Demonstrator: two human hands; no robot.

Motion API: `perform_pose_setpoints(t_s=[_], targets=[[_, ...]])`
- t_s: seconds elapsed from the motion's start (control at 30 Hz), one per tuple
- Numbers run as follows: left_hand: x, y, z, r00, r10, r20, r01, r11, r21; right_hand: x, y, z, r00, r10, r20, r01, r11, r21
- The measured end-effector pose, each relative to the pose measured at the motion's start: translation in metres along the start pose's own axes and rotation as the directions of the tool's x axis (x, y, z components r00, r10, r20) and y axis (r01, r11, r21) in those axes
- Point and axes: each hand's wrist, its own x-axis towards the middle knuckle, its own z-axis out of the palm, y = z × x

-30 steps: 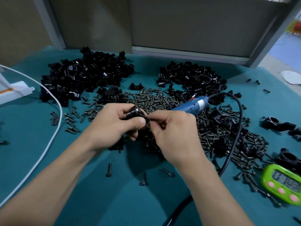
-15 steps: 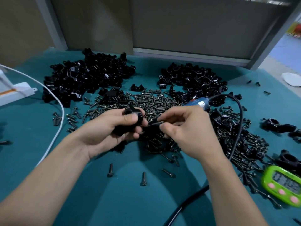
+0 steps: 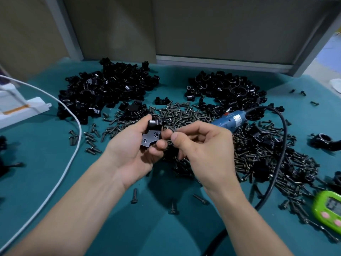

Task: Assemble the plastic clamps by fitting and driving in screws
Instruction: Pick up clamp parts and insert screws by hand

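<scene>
Clamp (image 3: 150,138) in L hand (image 3: 129,154), screw (image 3: 170,128) in R hand (image 3: 204,150)

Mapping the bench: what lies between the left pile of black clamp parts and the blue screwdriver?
Head view: a heap of loose screws fills that stretch, with a lone clamp piece at its far edge.
</scene>
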Motion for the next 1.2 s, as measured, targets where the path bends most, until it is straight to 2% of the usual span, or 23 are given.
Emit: perform_pose_setpoints(t_s=[0.13,0.3,0.6,0.8,1.1,1.2], targets=[[-0.002,0.000,0.003,0.998,0.040,-0.047,-0.037,0.997,0.063,-0.005,-0.002,0.003,0.996,-0.082,-0.023,0.081,0.996,-0.049],[-0.002,-0.005,0.003,0.998,0.067,0.003,-0.067,0.993,0.094,-0.011,0.003,0.011,0.991,-0.135,-0.019,0.131,0.982,-0.134],[-0.002,-0.002,0.000,0.982,0.181,0.050,-0.181,0.983,0.000,-0.011,0.004,0.013,0.993,-0.090,-0.078,0.080,0.989,-0.128],[0.000,-0.007,0.002,0.982,0.184,0.043,-0.183,0.983,-0.035,-0.014,0.004,0.020,0.998,-0.054,-0.022,0.052,0.997,-0.064],[0.001,-0.007,0.005,0.981,0.193,0.000,-0.192,0.977,-0.091,-0.014,0.004,0.023,0.995,-0.069,-0.076,0.062,0.994,-0.093],[0.001,-0.010,0.004,0.983,0.183,-0.018,-0.184,0.982,-0.034,-0.017,0.004,0.026,0.993,-0.084,-0.087,0.079,0.995,-0.064]])
